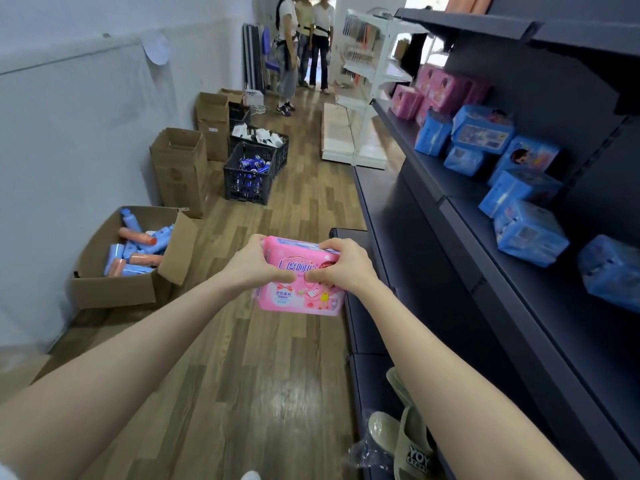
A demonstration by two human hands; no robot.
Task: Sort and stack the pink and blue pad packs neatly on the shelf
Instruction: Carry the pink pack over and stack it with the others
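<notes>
I hold a pink pad pack [300, 296] out in front of me over the wooden floor. My left hand [256, 263] grips its left top edge and my right hand [341, 265] grips its right top edge, thumbs on the front face. To the right runs a dark shelf [540, 306]. Several blue pad packs [530, 232] lie scattered along it, some stacked. Several pink pad packs [446, 91] sit piled at the shelf's far end.
An open cardboard box [114, 285] of blue and orange bottles stands on the floor at left. Behind it are more boxes [181, 171] and black crates [249, 176] of cans. Three people [304, 46] stand at the aisle's far end. Slippers [412, 448] lie on the bottom shelf.
</notes>
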